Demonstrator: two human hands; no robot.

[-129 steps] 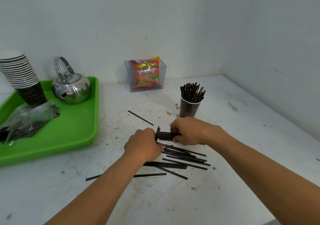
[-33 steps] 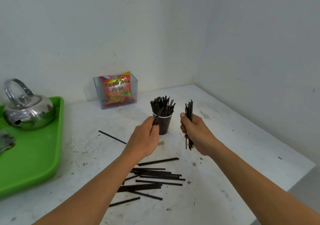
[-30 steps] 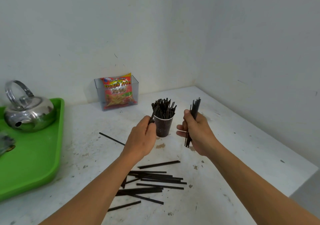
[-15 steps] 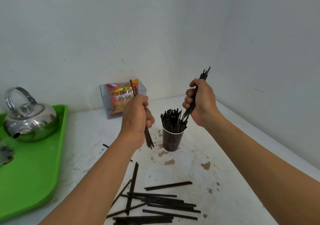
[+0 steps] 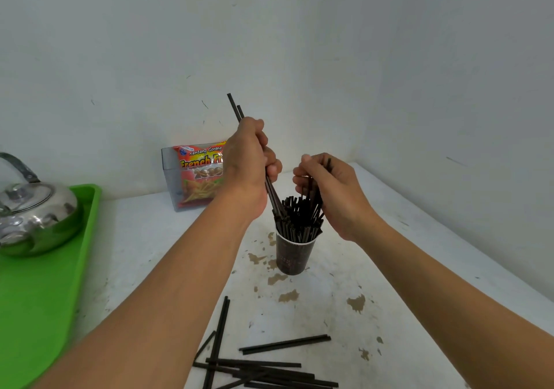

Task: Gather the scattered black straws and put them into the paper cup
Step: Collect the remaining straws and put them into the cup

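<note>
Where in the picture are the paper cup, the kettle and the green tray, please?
paper cup (image 5: 292,256): head view, on its dark outer wall below the rim.
kettle (image 5: 36,217): head view, on its shiny metal body.
green tray (image 5: 39,304): head view, on its bare floor in front of the kettle.

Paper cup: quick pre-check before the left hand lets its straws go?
1. Paper cup upright on the table: ok.
2. Left hand closed on two held straws, lower ends at the cup mouth: ok.
3. Lower ends actually inside the rim: cannot tell.
4. Right hand steadying the straws in the cup: ok.
5. Room left in the cup: not ok, it looks packed.
6. Task finished: not ok, loose straws lie on the table.
</note>
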